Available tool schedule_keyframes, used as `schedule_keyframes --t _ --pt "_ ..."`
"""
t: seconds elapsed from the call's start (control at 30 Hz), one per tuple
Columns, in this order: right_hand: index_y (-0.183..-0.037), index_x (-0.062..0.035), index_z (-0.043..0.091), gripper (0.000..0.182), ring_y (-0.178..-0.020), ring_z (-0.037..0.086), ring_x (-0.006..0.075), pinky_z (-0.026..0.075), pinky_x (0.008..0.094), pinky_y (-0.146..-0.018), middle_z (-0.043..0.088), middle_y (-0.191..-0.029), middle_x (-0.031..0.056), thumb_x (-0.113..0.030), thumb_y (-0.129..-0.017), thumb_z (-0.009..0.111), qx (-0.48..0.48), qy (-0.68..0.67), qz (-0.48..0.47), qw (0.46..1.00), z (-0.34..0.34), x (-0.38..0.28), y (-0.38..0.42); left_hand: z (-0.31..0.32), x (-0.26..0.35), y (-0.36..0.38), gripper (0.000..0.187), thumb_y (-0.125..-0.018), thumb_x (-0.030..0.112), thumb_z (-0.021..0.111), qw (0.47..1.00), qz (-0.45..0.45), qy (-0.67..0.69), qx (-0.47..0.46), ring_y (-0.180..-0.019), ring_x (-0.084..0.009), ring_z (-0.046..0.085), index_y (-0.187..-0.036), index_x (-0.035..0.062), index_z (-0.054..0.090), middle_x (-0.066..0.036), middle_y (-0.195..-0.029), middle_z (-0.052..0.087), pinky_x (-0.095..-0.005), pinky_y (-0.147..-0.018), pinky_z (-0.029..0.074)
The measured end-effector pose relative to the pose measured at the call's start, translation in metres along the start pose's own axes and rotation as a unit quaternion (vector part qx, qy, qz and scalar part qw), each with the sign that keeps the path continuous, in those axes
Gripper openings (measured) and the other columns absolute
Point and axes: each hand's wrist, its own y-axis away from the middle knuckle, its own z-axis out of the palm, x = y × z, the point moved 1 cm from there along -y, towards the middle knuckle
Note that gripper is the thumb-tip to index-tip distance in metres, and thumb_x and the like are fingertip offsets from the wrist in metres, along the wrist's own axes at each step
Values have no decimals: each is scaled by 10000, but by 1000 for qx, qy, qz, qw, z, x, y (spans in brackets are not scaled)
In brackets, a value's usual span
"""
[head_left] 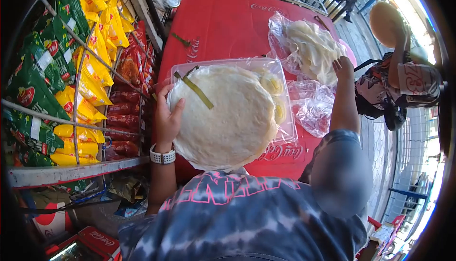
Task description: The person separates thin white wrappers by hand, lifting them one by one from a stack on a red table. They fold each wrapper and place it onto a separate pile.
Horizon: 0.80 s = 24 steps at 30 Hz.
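My left hand [169, 117] grips the left edge of a stack of thin, round, pale wrapper sheets [225, 118], its thumb over the top. A strip of green leaf [198, 91] lies across the stack. Under the stack is a clear plastic tray [288, 118], with pale yellow rolled pieces [271, 84] showing at its right side. Reaching out to the right, my right hand [344, 66] has its fingers bent at the edge of a loose pile of folded wrappers [311, 47] on clear plastic. The fingertips are partly hidden against the pile.
A red table [213, 19] carries all this. Crumpled clear plastic [311, 107] lies right of the tray. Racked snack packets [85, 71] stand behind metal bars close on the left. At the right, another person [399, 78] with a bag stands near the table.
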Motion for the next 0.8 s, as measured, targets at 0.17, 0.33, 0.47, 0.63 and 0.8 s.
schedule_keyframes --t 0.17,0.33,0.47,0.63,0.8 --pt "-1129 -24 473 329 -834 564 163 454 269 -706 578 -975 84 -133 -818 463 -331 70 -153 928 49 2 137 -8 9 6 459 -813 98 542 997 -80 -19 4 -1061 -173 433 -1208 -3 332 -139 -1167 446 -287 -901 336" --pt "-1029 -79 549 259 -800 567 140 463 280 -678 580 -955 39 -140 -778 573 -634 323 -273 648 59 58 325 -22 21 29 484 -817 104 539 975 -160 142 -56 -952 -143 506 -1235 17 313 -123 -1081 513 -257 -823 385" --pt "-1006 -92 559 263 -834 571 243 465 343 -699 572 -950 101 -207 -770 572 -606 366 -362 606 69 125 364 -30 12 30 451 -821 153 545 989 7 -134 -60 -807 -239 580 -1201 13 347 -177 -967 573 -319 -700 435" --pt "-944 -84 587 267 -857 558 297 452 384 -731 563 -951 125 -269 -751 578 -487 378 -388 685 122 128 367 -19 0 1 426 -800 297 574 990 -55 -113 -58 -795 -341 583 -1099 13 465 -207 -869 591 -360 -677 437" --pt "-896 -80 629 237 -761 585 260 457 341 -680 557 -921 133 -258 -740 613 -461 353 -434 689 148 138 359 -13 -5 4 428 -801 321 570 995 45 -84 -37 -850 -307 586 -1072 -3 503 -184 -916 599 -351 -717 437"
